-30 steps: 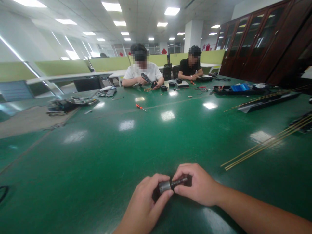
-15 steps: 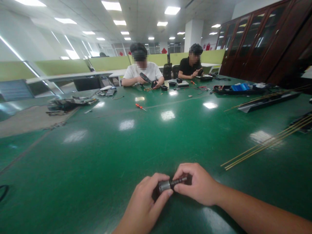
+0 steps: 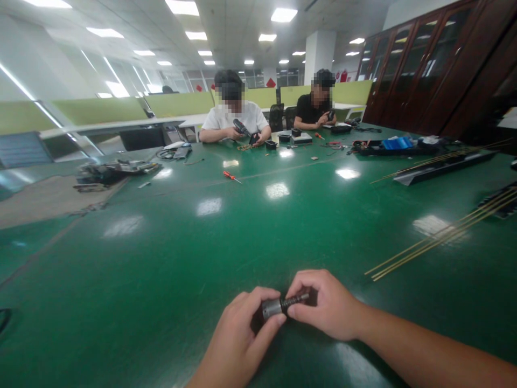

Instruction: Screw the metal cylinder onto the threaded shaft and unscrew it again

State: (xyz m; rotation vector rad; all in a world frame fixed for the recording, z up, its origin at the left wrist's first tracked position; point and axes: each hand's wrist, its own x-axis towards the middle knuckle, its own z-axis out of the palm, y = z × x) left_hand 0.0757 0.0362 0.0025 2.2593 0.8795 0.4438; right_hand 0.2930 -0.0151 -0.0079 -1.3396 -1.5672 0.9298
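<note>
Low in the middle of the view, both my hands meet over the green table. My left hand is closed around a small silver metal cylinder, thumb and fingers pinching it. A dark threaded shaft sticks out of the cylinder to the right. My right hand is closed on that shaft's end, fingers curled over it. The part is held just above the table top.
Thin brass rods lie to the right of my hands. A red screwdriver rests mid-table. Black trays and a blue item sit at the right. Two people work at the far end. A pile of parts lies left.
My hands and the metal part have stayed in place. The far person in black has raised a hand toward their head.
</note>
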